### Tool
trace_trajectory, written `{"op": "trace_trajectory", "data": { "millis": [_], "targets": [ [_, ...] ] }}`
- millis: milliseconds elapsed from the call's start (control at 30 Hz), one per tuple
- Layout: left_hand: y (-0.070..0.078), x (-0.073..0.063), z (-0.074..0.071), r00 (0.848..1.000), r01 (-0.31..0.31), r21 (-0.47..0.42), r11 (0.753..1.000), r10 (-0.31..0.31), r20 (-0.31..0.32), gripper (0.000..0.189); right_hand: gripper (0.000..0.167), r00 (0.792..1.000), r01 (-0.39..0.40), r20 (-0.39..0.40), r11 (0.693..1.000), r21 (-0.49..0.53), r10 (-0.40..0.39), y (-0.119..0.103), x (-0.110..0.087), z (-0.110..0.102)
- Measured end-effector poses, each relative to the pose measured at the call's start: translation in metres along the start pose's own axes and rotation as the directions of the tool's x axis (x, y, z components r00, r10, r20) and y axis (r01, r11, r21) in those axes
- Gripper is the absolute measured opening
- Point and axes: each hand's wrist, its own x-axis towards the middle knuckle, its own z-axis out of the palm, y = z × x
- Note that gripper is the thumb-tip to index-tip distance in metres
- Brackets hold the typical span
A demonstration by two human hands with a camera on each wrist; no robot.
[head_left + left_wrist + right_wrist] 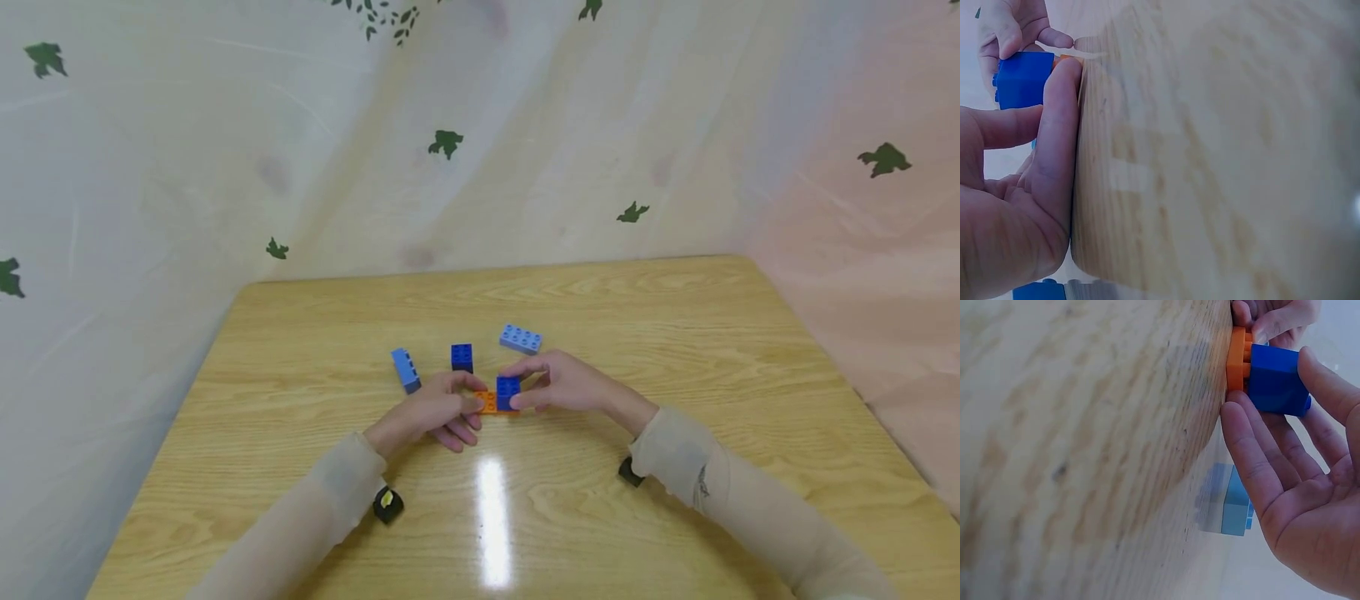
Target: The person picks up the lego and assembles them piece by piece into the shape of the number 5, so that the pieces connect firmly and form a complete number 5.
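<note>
An orange brick (490, 402) lies flat on the table, its studs up. Over its right end sits a dark blue brick (507, 392), upright; a sliver of orange studs shows beneath it in the right wrist view, and whether it is pressed fully down I cannot tell. My right hand (558, 383) pinches this blue brick between thumb and fingers, some fingertips low beside the orange brick (1235, 359). My left hand (435, 408) holds the orange brick's left end between thumb and index finger, its other fingers loosely bent near the tabletop.
Beyond the hands stands another dark blue brick (461, 357). A light blue brick (521, 338) lies farther back to the right, studs up. Left of them, a second light blue brick (406, 370) rests on its side. The wooden table (337, 317) ends at a patterned cloth (360, 167).
</note>
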Motion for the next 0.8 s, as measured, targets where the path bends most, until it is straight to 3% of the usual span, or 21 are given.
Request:
{"op": "trace_trajectory", "data": {
  "millis": [200,467,800],
  "targets": [
    [0.0,0.001,0.001,1.0,0.004,0.004,1.0,-0.004,-0.009,0.035,0.045,0.999,-0.036,-0.023,0.999,-0.036,0.035,-0.005,-0.003,0.001],
    [0.001,-0.002,-0.001,1.0,0.006,0.004,1.0,-0.006,0.01,0.037,0.042,0.999,-0.018,-0.035,0.977,-0.21,0.011,-0.01,0.001,0.002],
    [0.001,-0.002,-0.003,0.999,-0.005,-0.002,1.0,0.005,0.051,0.038,0.042,0.996,-0.09,-0.016,0.989,-0.116,0.088,-0.007,0.001,0.0]
  ]
}}
